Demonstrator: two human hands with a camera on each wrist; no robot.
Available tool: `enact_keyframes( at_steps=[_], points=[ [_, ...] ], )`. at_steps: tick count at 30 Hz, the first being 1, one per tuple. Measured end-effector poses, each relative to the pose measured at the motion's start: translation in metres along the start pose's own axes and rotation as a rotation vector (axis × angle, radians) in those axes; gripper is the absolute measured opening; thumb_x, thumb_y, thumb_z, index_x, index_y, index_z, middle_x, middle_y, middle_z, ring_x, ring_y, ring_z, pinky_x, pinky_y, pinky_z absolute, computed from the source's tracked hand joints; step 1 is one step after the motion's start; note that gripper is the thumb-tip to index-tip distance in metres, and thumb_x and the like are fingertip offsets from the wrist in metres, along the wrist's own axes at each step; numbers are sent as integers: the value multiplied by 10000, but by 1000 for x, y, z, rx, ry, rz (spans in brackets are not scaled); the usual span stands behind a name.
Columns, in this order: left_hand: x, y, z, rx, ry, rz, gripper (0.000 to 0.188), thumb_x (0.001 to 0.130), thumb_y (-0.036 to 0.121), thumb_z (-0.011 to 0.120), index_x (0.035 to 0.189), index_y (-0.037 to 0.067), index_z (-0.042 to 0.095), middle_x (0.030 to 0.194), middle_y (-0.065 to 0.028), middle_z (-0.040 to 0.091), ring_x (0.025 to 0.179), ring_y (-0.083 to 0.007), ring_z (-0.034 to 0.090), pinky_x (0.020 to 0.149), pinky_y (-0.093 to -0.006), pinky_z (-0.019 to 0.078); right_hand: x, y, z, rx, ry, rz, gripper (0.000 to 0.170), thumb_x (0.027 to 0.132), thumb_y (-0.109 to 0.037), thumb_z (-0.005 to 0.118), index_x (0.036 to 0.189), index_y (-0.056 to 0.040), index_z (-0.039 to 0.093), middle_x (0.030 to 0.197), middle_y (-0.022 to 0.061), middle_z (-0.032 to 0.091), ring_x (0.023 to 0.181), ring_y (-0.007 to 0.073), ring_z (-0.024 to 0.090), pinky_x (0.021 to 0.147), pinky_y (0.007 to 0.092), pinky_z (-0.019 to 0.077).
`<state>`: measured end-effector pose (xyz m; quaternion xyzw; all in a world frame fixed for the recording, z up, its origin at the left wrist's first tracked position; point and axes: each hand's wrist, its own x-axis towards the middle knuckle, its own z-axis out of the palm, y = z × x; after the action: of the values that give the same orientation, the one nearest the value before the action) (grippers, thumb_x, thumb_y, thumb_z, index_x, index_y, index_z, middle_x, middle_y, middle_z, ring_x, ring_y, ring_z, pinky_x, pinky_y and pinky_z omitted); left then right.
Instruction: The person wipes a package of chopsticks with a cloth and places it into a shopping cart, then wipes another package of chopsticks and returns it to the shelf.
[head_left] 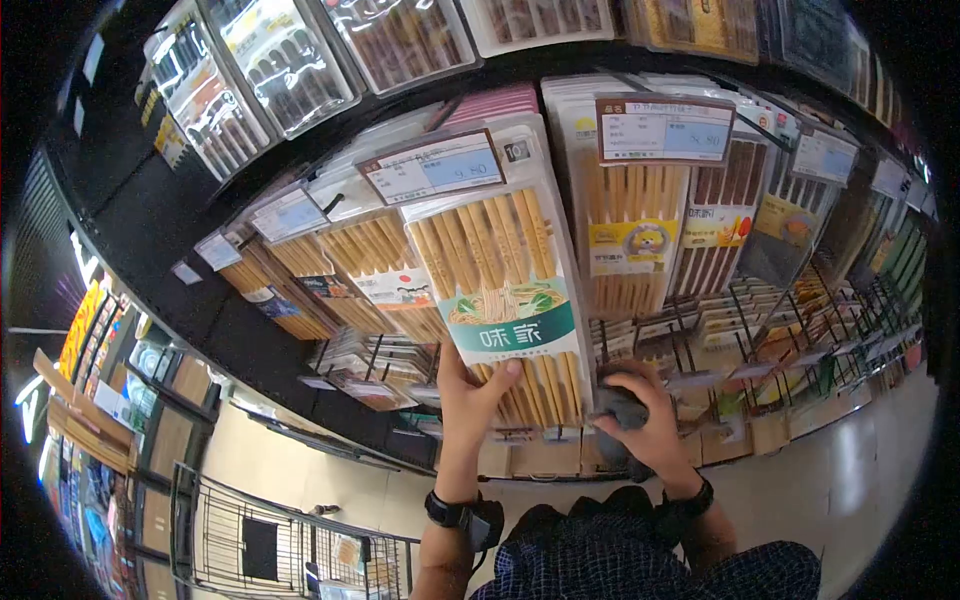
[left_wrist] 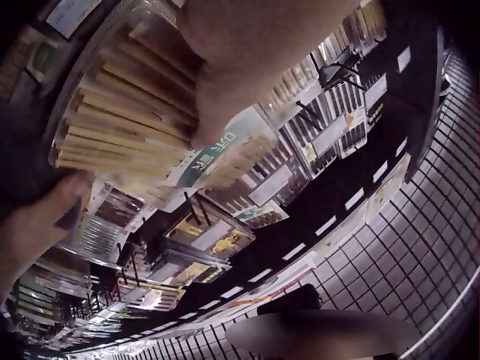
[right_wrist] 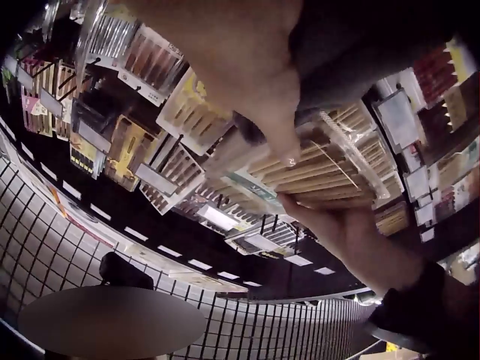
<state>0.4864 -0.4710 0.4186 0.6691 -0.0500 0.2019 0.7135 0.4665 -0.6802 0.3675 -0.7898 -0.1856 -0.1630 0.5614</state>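
A clear pack of light wooden chopsticks with a green and white label [head_left: 515,325] hangs at the front of the rack in the head view. The left hand [head_left: 470,400] holds its lower left side, thumb across the front. At the pack's lower right edge, the right hand [head_left: 645,420] grips a dark grey object [head_left: 622,408], which I cannot identify. In the left wrist view the left hand [left_wrist: 240,60] lies over the chopstick pack [left_wrist: 120,127]. The right wrist view has the right hand [right_wrist: 247,67] above the pack [right_wrist: 322,176], with the left hand [right_wrist: 356,240] beneath it.
Price tags [head_left: 665,130] stick out before rows of other chopstick packs [head_left: 630,240]. More packs [head_left: 400,40] hang on the row above. A wire shopping cart [head_left: 250,540] stands at the lower left, and shelves with goods [head_left: 90,400] are at the far left.
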Motion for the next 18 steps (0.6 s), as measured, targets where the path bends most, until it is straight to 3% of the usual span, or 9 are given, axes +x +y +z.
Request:
enact_keyframes(
  at_steps=[8,14,18],
  points=[
    [24,-25,-2,16,73,26,450,770,66,641,1132,-25,389,1051,-115,523,958,-157,514,805,-264,425,-9,-4,-29,57,71,30,389,631,-116,733,980,-61,572,1027,112,526,1000,260,509,859,354,400],
    [-14,-27,-46,185,194,89,487,757,78,651,1161,-20,397,1063,-131,511,975,-161,517,792,-270,432,-21,-16,-13,125,-35,31,383,646,-163,731,979,-58,575,984,94,563,954,236,526,866,340,389],
    [-71,-18,-102,162,185,-252,376,800,103,610,1129,-11,470,1053,-127,553,952,-165,543,812,-271,443,-25,-34,30,102,-202,-69,393,649,-179,728,986,-52,569,1029,100,548,970,232,521,857,334,395]
  ],
)
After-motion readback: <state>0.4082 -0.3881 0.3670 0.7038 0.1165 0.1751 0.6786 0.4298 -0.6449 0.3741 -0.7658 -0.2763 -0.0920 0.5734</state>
